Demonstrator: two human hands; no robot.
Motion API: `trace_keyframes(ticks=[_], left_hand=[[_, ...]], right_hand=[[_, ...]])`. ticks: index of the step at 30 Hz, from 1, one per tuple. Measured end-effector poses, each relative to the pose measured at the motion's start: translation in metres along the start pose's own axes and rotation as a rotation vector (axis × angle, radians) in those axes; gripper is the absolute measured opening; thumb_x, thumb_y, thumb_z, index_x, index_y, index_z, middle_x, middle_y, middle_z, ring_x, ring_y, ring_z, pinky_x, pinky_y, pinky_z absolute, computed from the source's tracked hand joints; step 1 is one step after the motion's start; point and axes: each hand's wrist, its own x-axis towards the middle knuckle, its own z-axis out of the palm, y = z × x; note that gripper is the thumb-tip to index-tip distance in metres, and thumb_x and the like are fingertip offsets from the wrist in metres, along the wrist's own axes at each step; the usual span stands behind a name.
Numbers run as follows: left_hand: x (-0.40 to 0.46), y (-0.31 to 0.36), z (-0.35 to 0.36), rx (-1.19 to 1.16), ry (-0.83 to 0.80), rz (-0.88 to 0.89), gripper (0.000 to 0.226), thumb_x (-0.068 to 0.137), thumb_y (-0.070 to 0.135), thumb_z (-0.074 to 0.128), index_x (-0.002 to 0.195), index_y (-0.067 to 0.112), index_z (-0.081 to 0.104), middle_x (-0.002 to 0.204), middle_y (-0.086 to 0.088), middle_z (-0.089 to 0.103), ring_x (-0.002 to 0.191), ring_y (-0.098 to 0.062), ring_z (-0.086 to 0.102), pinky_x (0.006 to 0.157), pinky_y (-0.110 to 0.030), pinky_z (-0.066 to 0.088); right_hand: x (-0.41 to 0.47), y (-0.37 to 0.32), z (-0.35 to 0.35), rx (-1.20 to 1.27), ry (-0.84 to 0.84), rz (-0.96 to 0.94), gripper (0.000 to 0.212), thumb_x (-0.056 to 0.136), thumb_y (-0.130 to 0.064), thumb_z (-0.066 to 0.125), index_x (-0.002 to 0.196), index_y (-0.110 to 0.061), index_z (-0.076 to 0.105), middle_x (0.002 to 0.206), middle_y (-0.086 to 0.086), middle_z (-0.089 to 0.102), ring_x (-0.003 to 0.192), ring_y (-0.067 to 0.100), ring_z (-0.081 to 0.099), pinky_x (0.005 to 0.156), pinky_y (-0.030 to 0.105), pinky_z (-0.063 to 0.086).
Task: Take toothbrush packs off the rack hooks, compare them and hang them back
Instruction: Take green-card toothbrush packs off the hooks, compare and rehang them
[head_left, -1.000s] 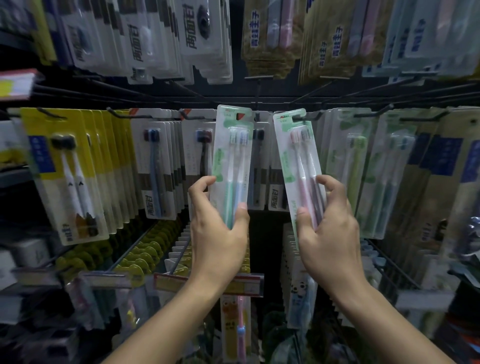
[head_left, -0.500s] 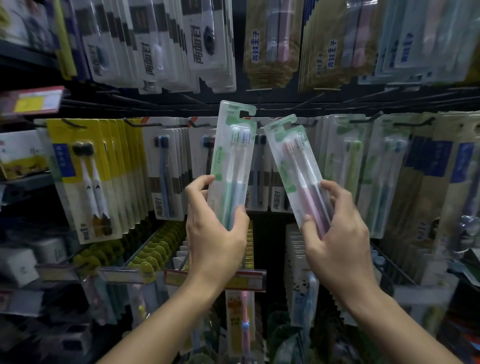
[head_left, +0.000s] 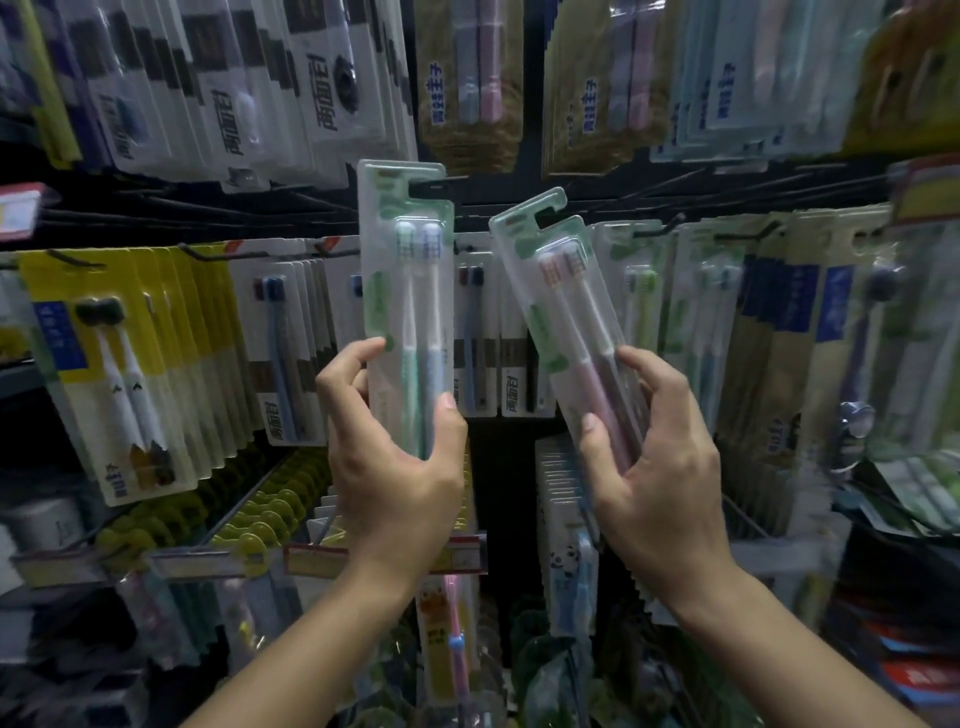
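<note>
Both packs are off the hooks, held up in front of the rack (head_left: 571, 202). The left hand (head_left: 395, 467) pinches the green-and-blue pack (head_left: 408, 291) at its lower end, so it stands upright above the fingers. The right hand (head_left: 660, 478) grips the pink pack (head_left: 566, 312) low down too, top tilted left.

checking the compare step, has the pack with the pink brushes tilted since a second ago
Yes. The pink brush pack in the right hand has leaned its top left, toward the upright green and blue brush pack, against the straight hanging rows behind.
</note>
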Motion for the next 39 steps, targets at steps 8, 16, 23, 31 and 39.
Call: trace_keyframes(ticks=[8,16,23,31,39], left_hand=[[-0.002,0.002,0.021,0.023,0.089,0.014,0.046,0.098,0.036,0.067,0.135,0.03,0.039,0.127,-0.006,0.054,0.112,-0.034,0.062,0.086,-0.058,0.056],[-0.011,0.003,0.034,0.036,0.165,0.003,0.042,0.097,0.033,0.067,0.129,0.023,0.042,0.122,-0.007,0.052,0.11,-0.03,0.059,0.083,-0.057,0.055],[-0.005,0.005,0.035,0.023,0.253,0.005,0.043,0.097,0.028,0.067,0.125,0.009,0.041,0.116,-0.008,0.048,0.101,-0.018,0.057,0.077,-0.045,0.054],[-0.011,0.015,0.034,0.055,0.212,0.123,0.041,0.096,0.026,0.067,0.123,0.007,0.043,0.113,0.001,0.042,0.095,-0.005,0.051,0.075,-0.014,0.042],[-0.022,0.027,0.046,0.095,0.019,0.364,0.037,0.092,0.018,0.07,0.125,0.013,0.053,0.116,-0.018,0.059,0.11,-0.016,0.054,0.098,-0.007,0.038]], right_hand=[[-0.001,0.013,-0.017,-0.011,0.018,0.003,0.056,0.095,-0.01,0.07,0.147,-0.009,0.048,0.124,0.003,0.056,0.099,-0.013,0.048,0.088,-0.003,0.034],[0.001,0.023,-0.029,0.0,0.07,-0.006,0.056,0.093,-0.005,0.072,0.144,-0.005,0.05,0.124,-0.002,0.053,0.111,-0.025,0.043,0.09,-0.004,0.032],[0.001,0.027,-0.036,0.002,0.084,-0.006,0.057,0.092,-0.005,0.072,0.145,-0.006,0.05,0.127,0.005,0.058,0.111,-0.024,0.045,0.089,-0.004,0.034],[0.0,0.031,-0.035,-0.01,0.104,0.021,0.056,0.094,-0.006,0.071,0.145,-0.007,0.048,0.128,-0.003,0.052,0.105,-0.013,0.043,0.094,-0.005,0.029],[-0.002,0.037,-0.038,-0.001,0.119,0.043,0.054,0.097,-0.017,0.062,0.147,-0.01,0.045,0.134,0.004,0.056,0.115,-0.006,0.042,0.096,-0.006,0.027]])
